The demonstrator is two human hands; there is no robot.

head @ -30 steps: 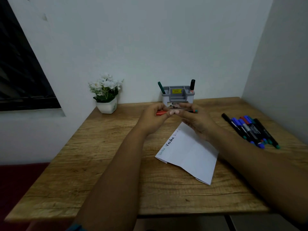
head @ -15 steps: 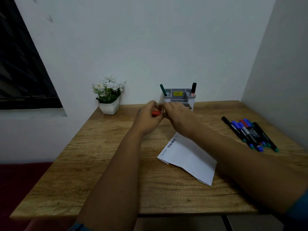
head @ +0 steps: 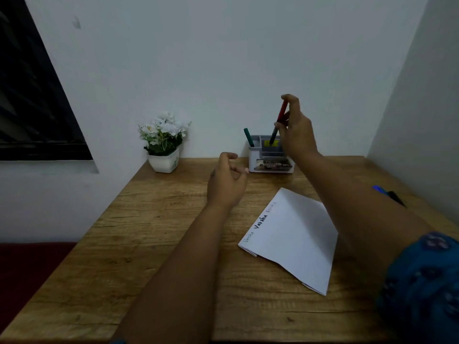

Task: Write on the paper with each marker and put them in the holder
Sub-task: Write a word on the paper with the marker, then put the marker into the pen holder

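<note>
Her right hand [head: 294,127] pinches the red-capped marker [head: 279,121] tip-down over the holder [head: 269,157], left hand [head: 227,181] loosely curled, empty; tilted so, it might catch a divider and topple out.

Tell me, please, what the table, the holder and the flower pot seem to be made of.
Table: wood or wood-look laminate, matte; grain lines and knots show.
Holder: probably plastic, grey over white, smooth moulded compartments.
Pot: white and slightly glossy, ceramic or plastic; the picture cannot settle which.
</note>
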